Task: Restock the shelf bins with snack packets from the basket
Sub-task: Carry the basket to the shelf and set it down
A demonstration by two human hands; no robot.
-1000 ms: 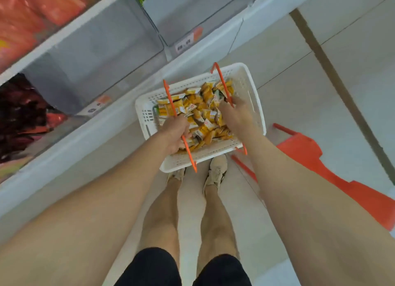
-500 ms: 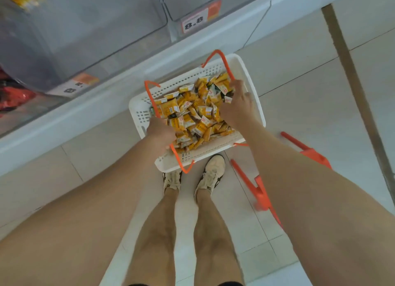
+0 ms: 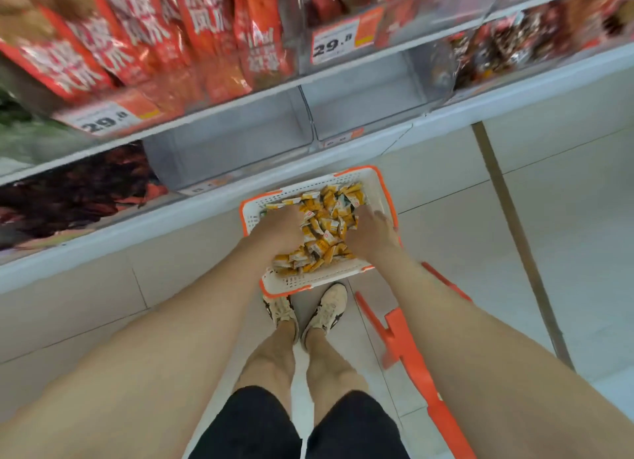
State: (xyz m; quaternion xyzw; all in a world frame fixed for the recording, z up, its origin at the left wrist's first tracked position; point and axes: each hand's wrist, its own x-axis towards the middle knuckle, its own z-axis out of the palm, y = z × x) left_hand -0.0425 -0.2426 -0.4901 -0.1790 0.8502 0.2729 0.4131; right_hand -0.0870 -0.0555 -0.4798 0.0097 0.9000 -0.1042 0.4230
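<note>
As your left hand (image 3: pixel 278 226) and right hand (image 3: pixel 372 236) rest among the snack packets (image 3: pixel 326 227) in the basket (image 3: pixel 308 281), you cannot tell whether the fingers grip any.

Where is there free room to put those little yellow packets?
Two lower-shelf bins look empty: the left bin beside the dark packets, and the right bin next to it. The upper shelf is packed with red bags. Bare floor lies right of the basket; the basket itself is crowded with yellow packets, the left hand and the right hand.
</note>
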